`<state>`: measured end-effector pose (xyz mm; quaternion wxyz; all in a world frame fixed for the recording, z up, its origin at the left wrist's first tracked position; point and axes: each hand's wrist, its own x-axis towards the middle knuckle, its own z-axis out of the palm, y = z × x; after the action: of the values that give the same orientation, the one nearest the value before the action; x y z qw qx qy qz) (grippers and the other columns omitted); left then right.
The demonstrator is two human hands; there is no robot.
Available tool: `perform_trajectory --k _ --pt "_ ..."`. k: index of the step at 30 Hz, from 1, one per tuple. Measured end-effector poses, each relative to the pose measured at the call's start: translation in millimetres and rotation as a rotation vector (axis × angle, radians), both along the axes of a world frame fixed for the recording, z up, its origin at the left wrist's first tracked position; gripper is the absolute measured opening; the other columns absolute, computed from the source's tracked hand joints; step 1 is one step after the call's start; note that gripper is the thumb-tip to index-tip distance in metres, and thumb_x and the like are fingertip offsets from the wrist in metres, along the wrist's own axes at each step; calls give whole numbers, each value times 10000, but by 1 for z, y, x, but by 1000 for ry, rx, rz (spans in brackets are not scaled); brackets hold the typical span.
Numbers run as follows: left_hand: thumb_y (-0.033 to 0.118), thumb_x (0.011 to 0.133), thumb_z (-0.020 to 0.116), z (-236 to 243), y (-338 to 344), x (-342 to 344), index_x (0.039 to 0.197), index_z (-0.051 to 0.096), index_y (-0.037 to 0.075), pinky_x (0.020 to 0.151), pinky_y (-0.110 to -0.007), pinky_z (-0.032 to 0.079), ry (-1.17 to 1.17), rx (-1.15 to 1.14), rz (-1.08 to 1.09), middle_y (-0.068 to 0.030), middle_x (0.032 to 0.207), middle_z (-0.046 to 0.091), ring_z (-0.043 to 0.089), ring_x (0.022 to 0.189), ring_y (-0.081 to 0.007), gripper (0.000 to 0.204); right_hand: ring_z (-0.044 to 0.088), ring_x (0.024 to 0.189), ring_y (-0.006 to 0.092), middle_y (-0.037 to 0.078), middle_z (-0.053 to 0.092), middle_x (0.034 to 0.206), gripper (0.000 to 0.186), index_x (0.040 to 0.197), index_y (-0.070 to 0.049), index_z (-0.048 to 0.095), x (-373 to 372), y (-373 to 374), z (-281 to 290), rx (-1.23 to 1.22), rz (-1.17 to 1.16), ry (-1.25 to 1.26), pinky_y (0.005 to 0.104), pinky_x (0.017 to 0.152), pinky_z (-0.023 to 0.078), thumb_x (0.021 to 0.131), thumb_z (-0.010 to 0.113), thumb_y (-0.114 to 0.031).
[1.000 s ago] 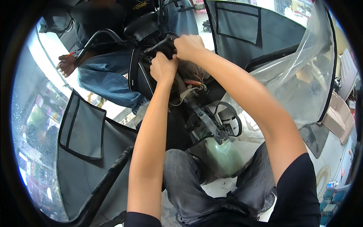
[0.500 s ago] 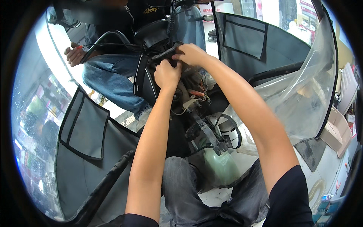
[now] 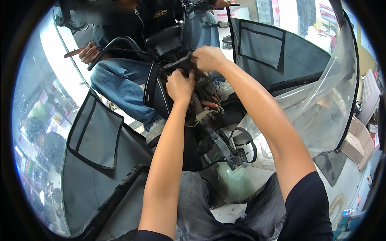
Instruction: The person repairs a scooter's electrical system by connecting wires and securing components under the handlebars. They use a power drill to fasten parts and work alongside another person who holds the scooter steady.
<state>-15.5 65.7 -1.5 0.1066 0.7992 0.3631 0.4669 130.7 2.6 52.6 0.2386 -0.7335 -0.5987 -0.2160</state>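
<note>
Both my arms reach forward to the stripped front of a vehicle with a handlebar. My left hand [image 3: 180, 85] is closed on the near edge of a dark, curved part [image 3: 181, 62] below the round black headlamp-like housing [image 3: 164, 41]. My right hand [image 3: 210, 58] grips the right side of that same part, fingers curled, their tips partly hidden. Just below my hands, bare wiring with a red-orange connector [image 3: 210, 104] hangs beside a pale cable [image 3: 201, 117]. A metal frame bar [image 3: 220, 140] runs down toward my knees.
Opposite, a person in jeans [image 3: 120, 82] sits astride; one hand [image 3: 89, 53] holds a red-handled tool [image 3: 75, 52], the other [image 3: 221, 4] rests at the handlebar. Grey fabric panels [image 3: 94, 130] and a clear plastic sheet [image 3: 309, 108] flank the vehicle. A light green rounded cover [image 3: 235, 180] lies between my legs.
My hands stay on the dark part, the right one turned with its knuckles more upward. The other person's red tool now points out left, and their second hand has appeared at the handlebar.
</note>
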Motion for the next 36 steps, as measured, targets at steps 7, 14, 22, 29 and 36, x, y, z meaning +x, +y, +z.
perform_trajectory --k 7,14,22,29,36 --pt "399 841 758 0 5 -5 873 733 4 785 -465 558 -25 -52 -95 -187 833 738 714 854 -412 398 723 888 377 166 746 904 212 879 -102 778 -3 5 -5 53 -134 7 454 778 581 729 677 -213" --pt "371 849 703 -3 5 -10 927 709 -39 795 -472 552 -23 -45 -137 -219 873 737 712 896 -419 417 725 864 381 166 743 883 177 869 -106 766 -12 -5 -35 225 -67 93 472 764 580 773 701 -239" --pt "310 770 744 -14 -23 2 1189 559 11 875 -485 548 -66 82 89 -192 1067 705 636 1079 -398 548 731 885 377 166 752 911 168 898 -125 776 -27 -38 -35 150 -131 195 459 788 584 753 708 -175" --pt "163 772 676 -23 -22 -13 1250 601 98 883 -475 526 -121 370 141 -141 1084 627 576 1055 -361 488 732 922 362 151 760 950 183 908 -161 787 -34 -61 -27 63 -165 222 443 816 583 756 684 -153" --pt "200 798 667 -22 -16 -29 1235 630 150 852 -463 533 205 614 34 -128 1103 601 576 1062 -333 441 727 974 341 123 763 1017 241 1002 -197 797 -22 -54 -38 58 -146 241 429 854 582 791 681 -187"
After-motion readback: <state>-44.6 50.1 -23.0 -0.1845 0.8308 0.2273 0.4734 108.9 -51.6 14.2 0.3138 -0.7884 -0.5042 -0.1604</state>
